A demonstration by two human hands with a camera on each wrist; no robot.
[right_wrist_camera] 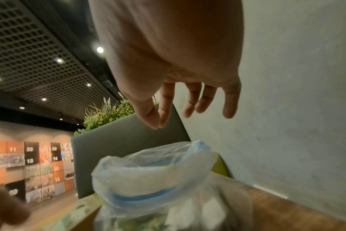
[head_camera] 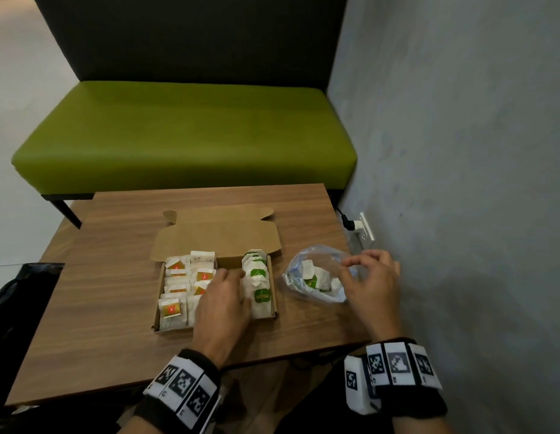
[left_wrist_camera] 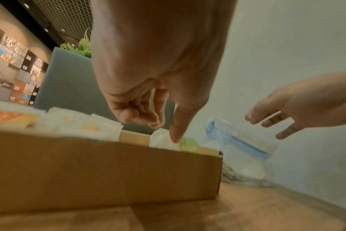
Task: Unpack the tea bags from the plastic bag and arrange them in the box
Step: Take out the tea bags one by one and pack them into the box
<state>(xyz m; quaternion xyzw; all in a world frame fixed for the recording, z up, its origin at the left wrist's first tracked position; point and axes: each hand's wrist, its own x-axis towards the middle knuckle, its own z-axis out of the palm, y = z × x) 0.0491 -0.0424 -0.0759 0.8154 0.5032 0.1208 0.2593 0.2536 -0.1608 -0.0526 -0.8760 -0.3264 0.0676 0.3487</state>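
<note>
Right hand (head_camera: 371, 286) hovers at the mouth of the plastic bag (head_camera: 316, 274), and that's the relation everything turns on: the bag sits on the table (head_camera: 115, 324) just beside the box (head_camera: 274, 289), on its right, and the loose tea bags (head_camera: 316, 277) inside it lie directly below and a touch to the left of the right fingers (right_wrist_camera: 190, 100). The bag's mouth gapes upward toward the hand, its blue zip strip curling round the opening. The right hand is clearly the nearer one; the left is busy over in the box.

Now the fingers. In the right wrist view, thumb and forefinger come tip to tip with nothing between them, while the other three fingers hang straight and apart. They hold nothing; whether any of them brushes the plastic I can't tell.

Over to the left hand (head_camera: 222, 305): it lies palm down across the middle of the box. In the left wrist view the forefinger (left_wrist_camera: 178, 129) points straight down and its tip presses a white tea bag at the green-tagged row (head_camera: 256, 277), the remaining fingers curled under loosely, gripping nothing. That row runs front to back along the box's right wall, and the orange-tagged bags (head_camera: 178, 289) fill the left side.

By my read, the box is well filled, a handful remains in the bag, and the next reach is a short dip down and left into that open mouth.
</note>
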